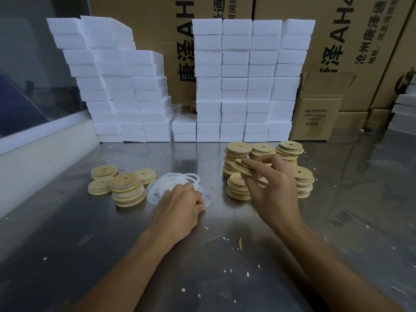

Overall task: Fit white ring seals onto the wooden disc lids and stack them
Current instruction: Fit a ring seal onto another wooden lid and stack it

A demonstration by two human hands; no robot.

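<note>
A loose heap of white ring seals (174, 181) lies mid-table. My left hand (180, 204) rests on its near edge, fingers curled down onto the rings, pinching at one. My right hand (273, 183) holds a wooden disc lid (244, 168) tilted, above the stacks of bare wooden lids (239, 154) at the right. To the left stand short stacks of lids with white seals fitted (127, 188), the nearest one the tallest.
The steel table (112, 244) carries white crumbs and a wood chip (240, 243). White foam blocks (243, 86) are piled in a wall behind, with cardboard boxes (315, 118) at the back right. A window ledge runs along the left.
</note>
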